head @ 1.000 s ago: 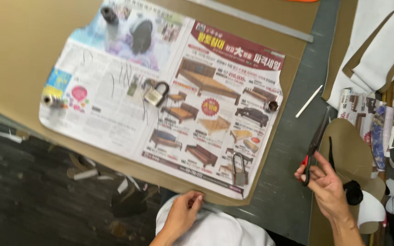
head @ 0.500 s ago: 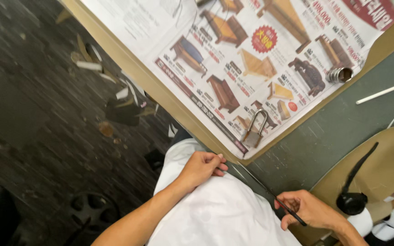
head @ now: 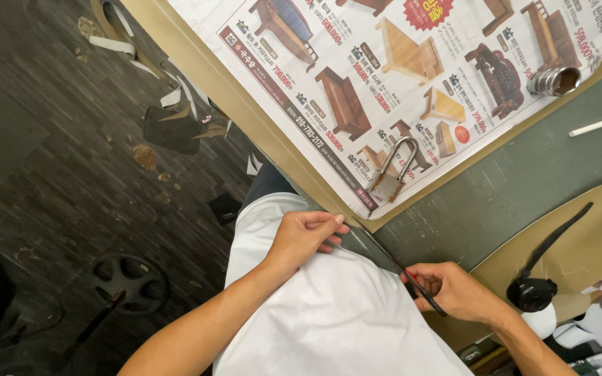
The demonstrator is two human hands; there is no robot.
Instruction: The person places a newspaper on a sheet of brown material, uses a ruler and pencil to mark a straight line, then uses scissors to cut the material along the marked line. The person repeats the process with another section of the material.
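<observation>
Pinching a fold of the white shirt (head: 329, 313) at the waist, the left hand (head: 306, 237) keeps fingers and thumb closed on cloth that looks soft, light and easily bunched, best taken at the hem. Beside it, the right hand (head: 454, 291) curls shut around a thin dark tool with a red grip (head: 412, 278), seemingly stiff and light, slanting toward the furniture flyer (head: 412, 83) and padlock (head: 390, 177) on the table edge (head: 245, 118). Both forearms angle inward over the lap.
</observation>
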